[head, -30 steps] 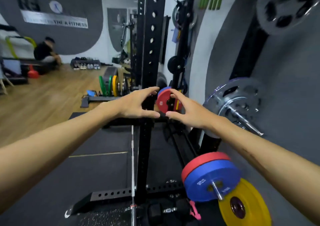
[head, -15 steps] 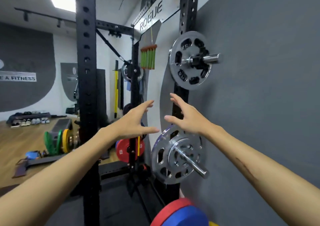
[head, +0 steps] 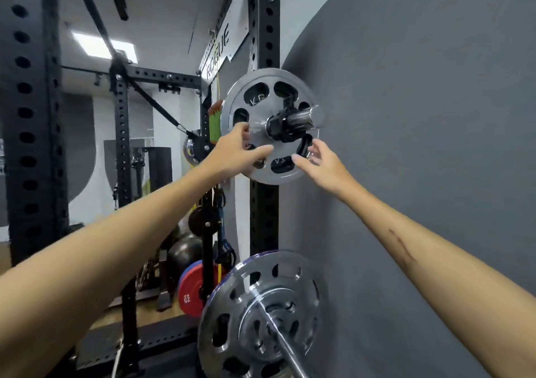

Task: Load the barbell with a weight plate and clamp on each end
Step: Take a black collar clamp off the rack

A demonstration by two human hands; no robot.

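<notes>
Both bare arms reach up to a silver weight plate [head: 269, 125] hung on a chrome peg [head: 307, 117] of the black rack upright [head: 265, 29]. The left hand [head: 232, 157] touches the plate's left face with spread fingers; the right hand [head: 324, 165] is open at its lower right edge. A black clamp [head: 282, 126] sits on the peg. Below, another silver plate [head: 261, 313] sits on a second peg.
</notes>
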